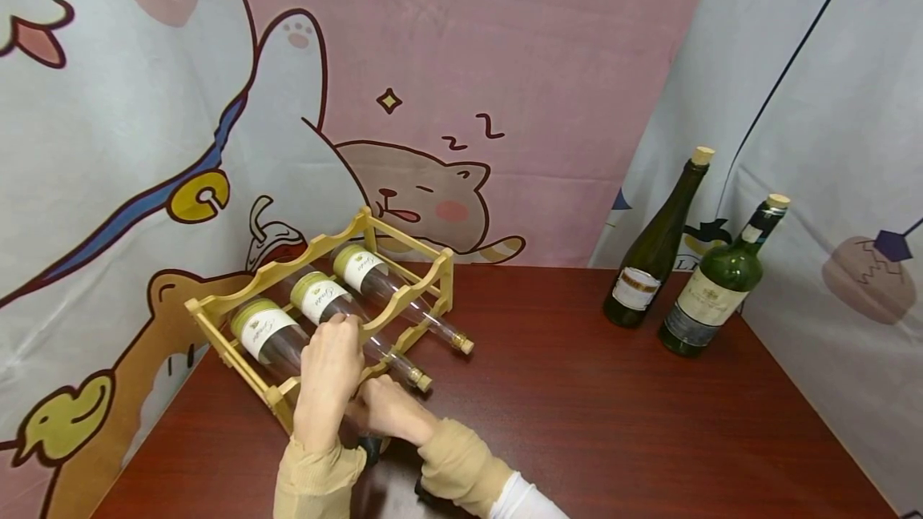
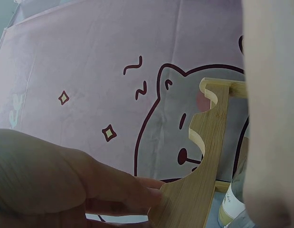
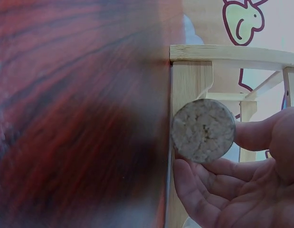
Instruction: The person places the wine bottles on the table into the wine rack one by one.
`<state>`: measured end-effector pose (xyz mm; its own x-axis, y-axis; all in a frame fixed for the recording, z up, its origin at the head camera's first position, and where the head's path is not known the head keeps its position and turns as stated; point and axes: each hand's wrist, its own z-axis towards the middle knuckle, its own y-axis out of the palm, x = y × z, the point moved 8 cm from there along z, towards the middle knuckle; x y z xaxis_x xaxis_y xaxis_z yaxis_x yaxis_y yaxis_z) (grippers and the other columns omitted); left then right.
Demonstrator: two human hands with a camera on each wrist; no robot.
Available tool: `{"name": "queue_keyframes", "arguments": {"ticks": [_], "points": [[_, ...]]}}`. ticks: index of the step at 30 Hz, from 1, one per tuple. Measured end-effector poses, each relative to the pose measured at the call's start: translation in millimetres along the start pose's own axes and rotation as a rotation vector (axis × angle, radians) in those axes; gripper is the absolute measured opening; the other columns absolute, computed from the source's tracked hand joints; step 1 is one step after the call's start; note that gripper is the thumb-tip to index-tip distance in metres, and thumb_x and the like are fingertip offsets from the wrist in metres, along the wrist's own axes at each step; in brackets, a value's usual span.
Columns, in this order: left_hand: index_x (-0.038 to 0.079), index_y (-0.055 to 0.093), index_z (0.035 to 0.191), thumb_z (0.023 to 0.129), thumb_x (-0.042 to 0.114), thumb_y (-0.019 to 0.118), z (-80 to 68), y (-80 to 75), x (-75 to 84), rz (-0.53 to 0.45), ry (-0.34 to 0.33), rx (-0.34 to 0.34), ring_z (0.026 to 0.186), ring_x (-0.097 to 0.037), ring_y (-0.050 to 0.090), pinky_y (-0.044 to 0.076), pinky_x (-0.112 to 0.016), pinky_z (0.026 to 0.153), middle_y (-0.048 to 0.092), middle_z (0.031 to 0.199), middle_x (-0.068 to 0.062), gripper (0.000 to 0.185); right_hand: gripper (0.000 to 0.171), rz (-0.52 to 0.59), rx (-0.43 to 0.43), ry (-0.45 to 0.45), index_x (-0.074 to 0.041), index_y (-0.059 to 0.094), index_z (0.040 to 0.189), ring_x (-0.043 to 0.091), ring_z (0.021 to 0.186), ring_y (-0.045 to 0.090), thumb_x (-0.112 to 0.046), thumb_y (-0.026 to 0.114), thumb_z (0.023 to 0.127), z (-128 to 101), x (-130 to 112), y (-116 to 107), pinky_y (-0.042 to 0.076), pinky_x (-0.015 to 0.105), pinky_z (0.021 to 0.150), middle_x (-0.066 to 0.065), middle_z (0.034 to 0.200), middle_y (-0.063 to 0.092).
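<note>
Hands: right (image 1: 389, 411) grips bottle (image 1: 277, 343) neck | left (image 1: 328, 375) on top | rack (image 1: 216, 307)

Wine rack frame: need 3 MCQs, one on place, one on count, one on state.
1. Where do the two green bottles stand?
A. in the rack
B. on the table's right side
C. on the floor

2. How many bottles lie in the wooden rack?
A. one
B. three
C. five

3. What does the right hand hold?
A. nothing
B. a cup
C. a corked bottle neck

Answers:
B, the green bottles stand upright by the right curtain.
B, three clear bottles lie side by side.
C, the right wrist view shows fingers around the cork.
</note>
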<state>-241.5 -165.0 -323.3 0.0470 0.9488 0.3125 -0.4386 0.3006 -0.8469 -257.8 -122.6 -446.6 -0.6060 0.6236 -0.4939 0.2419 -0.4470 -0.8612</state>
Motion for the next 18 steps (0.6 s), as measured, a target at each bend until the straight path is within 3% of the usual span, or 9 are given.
{"name": "queue_keyframes", "arguments": {"ticks": [9, 18], "points": [[-0.004, 0.062, 0.077, 0.075, -0.009, 0.056, -0.1, 0.7, -0.3, -0.003, -0.002, -0.007, 0.066, -0.043, 0.061, 0.046, -0.052, 0.049, 0.059, 0.076, -0.019, 0.008, 0.039, 0.017, -0.031, 0.020, -0.018, 0.038, 0.053, 0.002, 0.043, 0.033, -0.018, 0.060, 0.085, 0.7, 2.9, 1.1, 0.030, 0.015, 0.038, -0.010, 0.050, 0.035], [-0.004, 0.062, 0.076, 0.075, -0.009, 0.056, -0.1, 0.5, 0.0, 0.000, -0.002, -0.005, 0.066, -0.043, 0.061, 0.046, -0.053, 0.049, 0.059, 0.076, -0.019, 0.008, 0.038, 0.014, -0.035, -0.015, -0.018, 0.040, 0.055, -0.001, 0.043, 0.033, -0.020, 0.059, 0.088, 0.8, 1.9, 1.7, 0.029, 0.013, 0.040, -0.011, 0.050, 0.035]]}}
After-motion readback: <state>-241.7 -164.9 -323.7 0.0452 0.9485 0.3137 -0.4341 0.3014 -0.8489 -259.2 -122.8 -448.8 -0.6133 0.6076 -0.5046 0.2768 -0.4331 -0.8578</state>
